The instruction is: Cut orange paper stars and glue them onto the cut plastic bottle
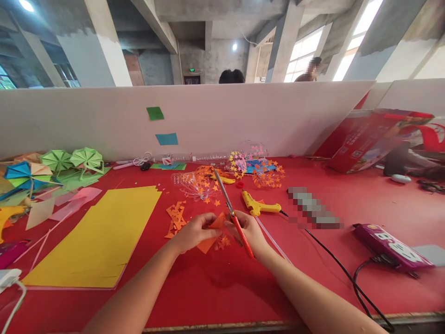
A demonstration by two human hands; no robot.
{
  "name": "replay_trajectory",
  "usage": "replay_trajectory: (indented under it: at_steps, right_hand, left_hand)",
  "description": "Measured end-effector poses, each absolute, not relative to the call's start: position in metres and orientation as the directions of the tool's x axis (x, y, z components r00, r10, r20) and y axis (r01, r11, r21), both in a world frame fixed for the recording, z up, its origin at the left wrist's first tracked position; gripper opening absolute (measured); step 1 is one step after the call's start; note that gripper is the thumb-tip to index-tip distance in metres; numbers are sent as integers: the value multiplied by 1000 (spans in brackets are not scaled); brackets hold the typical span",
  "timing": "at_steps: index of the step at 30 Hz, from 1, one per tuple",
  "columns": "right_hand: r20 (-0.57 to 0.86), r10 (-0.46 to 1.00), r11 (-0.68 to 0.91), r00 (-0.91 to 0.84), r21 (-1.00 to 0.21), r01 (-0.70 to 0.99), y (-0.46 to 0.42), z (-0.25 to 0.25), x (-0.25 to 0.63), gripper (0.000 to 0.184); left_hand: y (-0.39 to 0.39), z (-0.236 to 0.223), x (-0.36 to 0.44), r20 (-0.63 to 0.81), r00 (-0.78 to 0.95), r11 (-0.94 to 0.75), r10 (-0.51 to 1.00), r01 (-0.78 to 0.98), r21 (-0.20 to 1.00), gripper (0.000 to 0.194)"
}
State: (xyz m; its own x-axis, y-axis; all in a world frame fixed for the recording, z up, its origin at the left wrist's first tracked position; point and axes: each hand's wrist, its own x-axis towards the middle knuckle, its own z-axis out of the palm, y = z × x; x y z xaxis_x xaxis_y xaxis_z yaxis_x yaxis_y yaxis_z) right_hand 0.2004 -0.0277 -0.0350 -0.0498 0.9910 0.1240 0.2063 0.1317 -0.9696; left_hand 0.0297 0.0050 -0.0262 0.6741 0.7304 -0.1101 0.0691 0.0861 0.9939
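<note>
Inside the table's (222, 297) front edge, left hand (192, 233) pinches orange paper (207, 244), right hand (256, 234) grips scissors (234, 218) whose slipping could tear it.

The right hand (246, 230) covers part of the scissors (239, 228), so I can't see how its fingers sit in the handles. Fingers of the left hand (196, 232) hide some of the orange paper (207, 244). Both forearms are cut off below. A long thing (313, 208) on the red table (208, 301) is blurred into squares; I can't say what it is. Behind the white board (215, 111), one person shows only as dark hair (232, 76), and another person's (306, 77) head is blurred. Small print on the red box (368, 139) is unreadable, and a white adapter (9, 277) is cut off at left
</note>
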Motion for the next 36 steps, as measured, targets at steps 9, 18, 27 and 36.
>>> replay_trajectory:
  at_steps: [9,18,27,36]
  right_hand:
    - [137,988,151,-72,-958,244,-31,-29,204,38]
    - [159,979,193,-128,-923,332,-33,-25,209,35]
    - [132,975,219,-178,-702,678,-37,-26,203,32]
    - [-14,953,195,-301,-734,651,-37,-23,197,35]
  left_hand:
    - [2,-21,29,74,547,-56,834,-50,997,22]
    - [6,-15,25,213,307,-138,927,-249,959,22]
    - [15,-13,14,237,39,-203,971,-396,896,21]
    - [8,-17,18,276,53,-240,960,-362,901,20]
